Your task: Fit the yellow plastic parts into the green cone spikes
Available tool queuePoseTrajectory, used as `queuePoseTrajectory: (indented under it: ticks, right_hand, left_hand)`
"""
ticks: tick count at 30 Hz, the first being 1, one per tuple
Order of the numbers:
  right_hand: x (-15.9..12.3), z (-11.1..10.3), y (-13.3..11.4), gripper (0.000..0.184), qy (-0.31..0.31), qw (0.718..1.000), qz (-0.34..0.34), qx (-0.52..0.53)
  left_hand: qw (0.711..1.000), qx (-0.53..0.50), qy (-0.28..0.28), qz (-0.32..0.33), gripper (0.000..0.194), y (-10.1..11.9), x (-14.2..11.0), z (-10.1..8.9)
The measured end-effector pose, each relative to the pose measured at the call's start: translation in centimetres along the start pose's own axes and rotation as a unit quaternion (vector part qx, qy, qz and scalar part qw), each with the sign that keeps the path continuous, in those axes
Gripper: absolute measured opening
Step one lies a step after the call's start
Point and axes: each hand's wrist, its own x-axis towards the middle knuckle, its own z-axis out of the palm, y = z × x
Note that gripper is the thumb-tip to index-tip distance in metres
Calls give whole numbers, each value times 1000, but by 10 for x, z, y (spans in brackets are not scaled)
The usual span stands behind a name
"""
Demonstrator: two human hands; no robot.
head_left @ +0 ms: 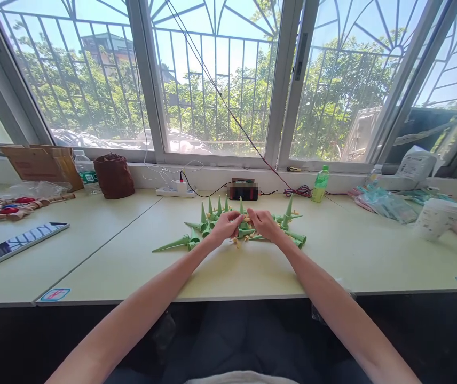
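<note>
Holds L hand (226, 226) & R hand (264, 224) close tog. over the counter (248, 274), amid green cones (174, 244), some upright, some on their sides. Bends fingers on both sides as if pinching sth small, poss. one of the pale orange pcs (235, 242); can't tell contents of either grip, w/ fingers in the way. Shows more such pcs loose among cones & just on the near side of the hands. For good handling: pinch lightly w/ fingertips, steady w/ one hand, adjust w/ the other, & turn slowly. Keep wrists clear of upright tips, esp. nr R forearm (318, 277). Avoid brushing loose pcs, prob. light & easy to scatter.
</note>
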Motion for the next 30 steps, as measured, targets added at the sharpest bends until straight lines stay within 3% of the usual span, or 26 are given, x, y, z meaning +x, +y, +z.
queuePoseTrajectory:
  ticks: [3,7,13,30]
  right_hand:
    - [1,-3,2,44,-28,1000,-3,-11]
    - [-1,-8,-1,40,-103,994,17,18]
    - [-3,-12,-2,14,-189,981,30,4]
    - [-5,-11,1,10,-263,963,46,37]
  left_hand:
    - [996,59,63,21,30,-2,1,-1]
    - [974,180,104,87,21,-6,4,-4]
    - [950,251,159,100,17,-8,6,-7]
    - [933,324,146,53,17,-18,8,-8]
